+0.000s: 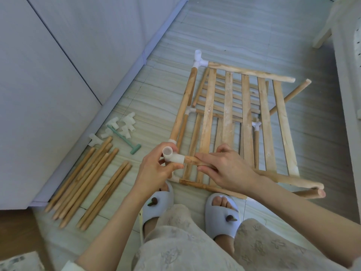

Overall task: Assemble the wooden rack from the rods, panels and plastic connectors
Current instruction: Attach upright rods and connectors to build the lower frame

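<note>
The rack is only partly built: a slatted panel [246, 122] lies on the floor [244, 36], framed by a few rods already joined with white connectors at its far-left corner [199, 60]. Many loose rods [84, 180] and spare connectors [125, 124] wait along the floor's left edge, so most joints look undone. The left hand [156, 169] grips a connector [172, 156] while the right hand [224, 169] holds a rod [192, 159] seated in it, above the panel's near edge.

Nothing here can be read: no words, labels, brand marks or numbers on any rod, panel or connector, nor on anything else on the floor.
</note>
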Motion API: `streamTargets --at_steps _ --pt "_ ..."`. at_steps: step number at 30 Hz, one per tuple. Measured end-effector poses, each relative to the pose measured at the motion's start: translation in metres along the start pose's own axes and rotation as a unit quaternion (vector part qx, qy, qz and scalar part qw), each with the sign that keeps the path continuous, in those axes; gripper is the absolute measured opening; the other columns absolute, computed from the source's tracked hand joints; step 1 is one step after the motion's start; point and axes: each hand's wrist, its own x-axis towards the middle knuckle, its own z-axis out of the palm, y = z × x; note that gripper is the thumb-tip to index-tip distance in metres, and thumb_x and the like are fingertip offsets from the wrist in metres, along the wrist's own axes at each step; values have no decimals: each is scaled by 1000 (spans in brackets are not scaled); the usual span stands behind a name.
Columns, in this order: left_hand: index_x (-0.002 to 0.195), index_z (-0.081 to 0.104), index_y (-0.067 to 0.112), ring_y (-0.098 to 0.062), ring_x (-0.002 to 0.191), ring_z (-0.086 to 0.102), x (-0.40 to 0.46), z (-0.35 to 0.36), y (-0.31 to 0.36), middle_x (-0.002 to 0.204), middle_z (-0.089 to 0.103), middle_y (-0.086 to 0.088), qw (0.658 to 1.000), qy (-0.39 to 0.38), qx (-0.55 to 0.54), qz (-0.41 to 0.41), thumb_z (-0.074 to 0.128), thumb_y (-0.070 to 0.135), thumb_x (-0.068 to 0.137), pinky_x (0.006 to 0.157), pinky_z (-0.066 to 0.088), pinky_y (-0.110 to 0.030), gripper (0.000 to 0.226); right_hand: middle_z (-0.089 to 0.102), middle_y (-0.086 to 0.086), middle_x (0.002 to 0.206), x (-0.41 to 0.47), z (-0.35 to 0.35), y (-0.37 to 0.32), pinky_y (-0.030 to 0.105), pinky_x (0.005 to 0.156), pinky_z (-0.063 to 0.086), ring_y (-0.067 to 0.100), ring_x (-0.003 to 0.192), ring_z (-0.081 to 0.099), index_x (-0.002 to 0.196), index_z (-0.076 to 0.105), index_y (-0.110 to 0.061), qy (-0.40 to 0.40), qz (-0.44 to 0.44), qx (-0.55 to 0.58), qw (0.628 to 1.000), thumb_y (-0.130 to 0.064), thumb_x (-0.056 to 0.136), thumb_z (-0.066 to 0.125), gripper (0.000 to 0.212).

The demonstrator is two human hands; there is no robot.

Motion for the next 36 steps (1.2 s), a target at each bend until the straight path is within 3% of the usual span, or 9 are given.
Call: streamTargets --at_steps 3,6,10,13,16,19,27,31,36 --pt "89 57 35 0 88 56 7 -11 -3 101 54 19 998 -50 32 31 81 20 67 78 48 -22 36 62 -8 57 2 2 1 28 72 44 15 47 53 104 65 -17 -9 -5 -14 1000 -38 89 41 35" --pt "96 58 37 -2 101 47 17 -25 3 115 36 24 974 -101 175 106 77 46 61 82 47 -28 41 58 -7 48 3 8 -1 28 69 49 16 42 53 95 67 -18 4 11 -49 999 -44 85 42 37" --pt "98 63 22 -13 129 36 28 -31 21 128 51 4 892 -145 332 270 78 34 68 102 34 -31 35 54 -3 39 8 13 -4 30 64 52 21 35 53 83 68 -18 21 26 -75 997 -50 81 41 42" --pt "106 66 25 -7 137 29 35 -30 31 116 63 10 858 -211 398 249 68 38 81 114 16 -28 29 57 -1 43 6 12 -8 33 66 51 24 40 56 84 69 -17 33 45 -48 997 -47 81 45 38" --pt "117 63 20 -6 140 21 34 -28 28 121 60 8 852 -259 403 213 61 35 88 110 32 -33 33 58 -3 44 2 11 -10 33 66 50 21 40 56 83 69 -19 53 49 -41 997 -47 81 43 39" --pt "113 64 15 -7 136 27 27 -26 25 115 58 3 877 -239 356 215 62 28 87 93 47 -42 29 58 -4 44 1 12 -9 32 64 50 20 39 55 82 68 -19 54 43 -40 997 -48 80 43 39" --pt "107 68 13 -24 99 61 19 -22 28 101 59 -2 888 -198 338 241 63 22 81 69 54 -45 29 58 -5 44 -2 14 -8 28 66 46 18 39 54 81 68 -18 71 38 -50 995 -47 81 42 39" --pt "106 68 14 -22 74 61 17 -21 33 99 58 -1 884 -190 351 242 63 20 81 59 51 -37 25 58 -5 45 -1 15 -9 28 66 46 17 38 53 82 69 -18 73 43 -58 995 -47 82 41 40" --pt "102 69 15 -22 71 61 18 -20 34 99 59 -1 880 -192 368 230 58 23 81 55 49 -35 26 57 -5 44 -1 15 -12 29 66 47 18 38 53 80 68 -17 78 59 -63 993 -47 83 39 42"
